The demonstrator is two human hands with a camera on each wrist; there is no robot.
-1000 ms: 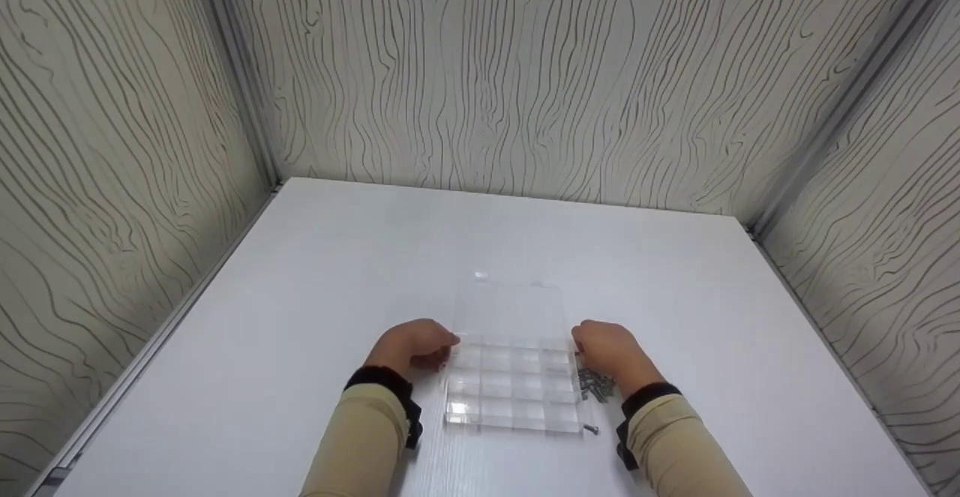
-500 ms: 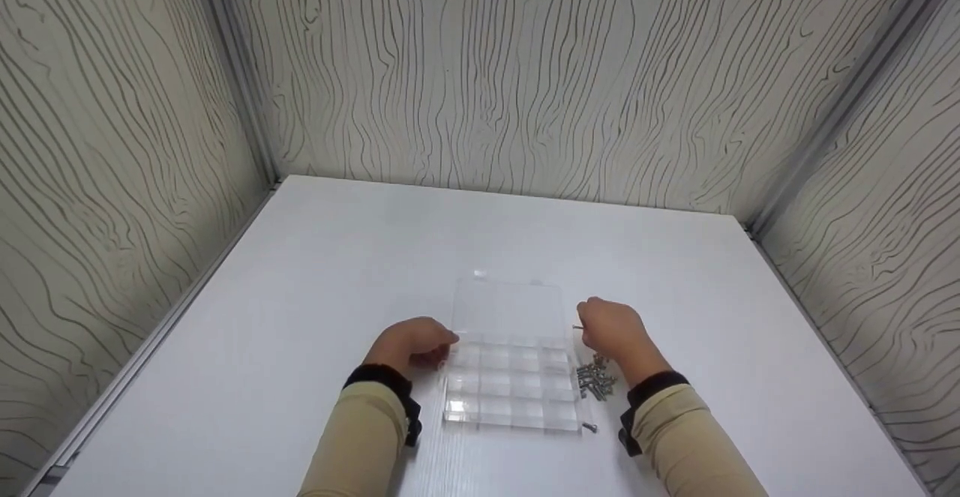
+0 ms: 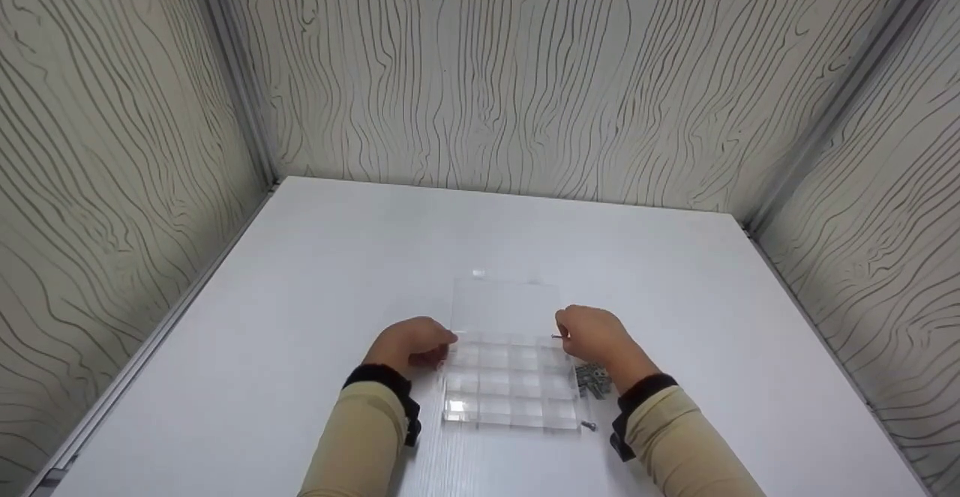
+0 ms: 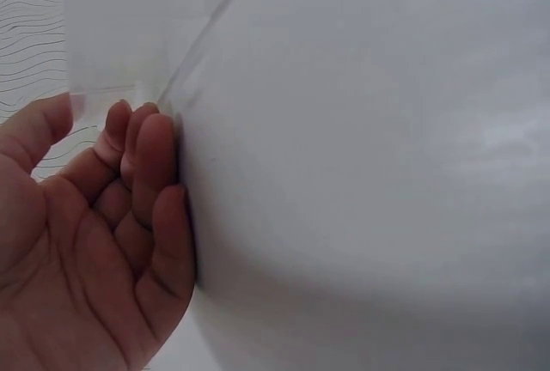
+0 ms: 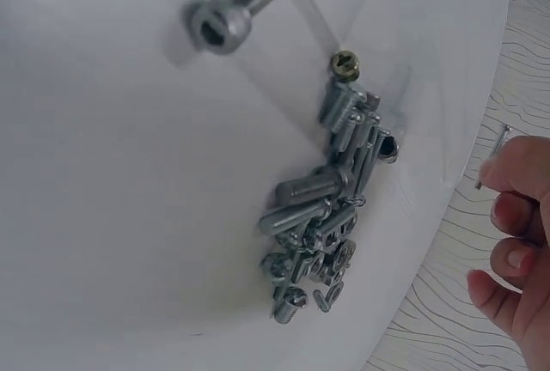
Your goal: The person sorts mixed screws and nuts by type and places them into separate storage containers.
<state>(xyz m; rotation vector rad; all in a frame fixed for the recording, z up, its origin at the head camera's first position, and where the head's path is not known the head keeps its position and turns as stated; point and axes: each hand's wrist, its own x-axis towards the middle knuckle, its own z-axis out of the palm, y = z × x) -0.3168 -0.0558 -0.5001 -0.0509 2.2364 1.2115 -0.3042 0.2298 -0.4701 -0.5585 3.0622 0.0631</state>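
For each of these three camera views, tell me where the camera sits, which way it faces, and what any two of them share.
Head: worn on the head, facing forward and down at the white table, the clear divided box and the screw pile; both hands and tan sleeves show.
Left wrist: on the left wrist, looking along the palm; the left hand rests its fingertips against the box's side.
Right wrist: on the right wrist, looking down at the screw pile; the right hand pinches one small screw.
Shared: head and right wrist both show the pile and the pinched screw.
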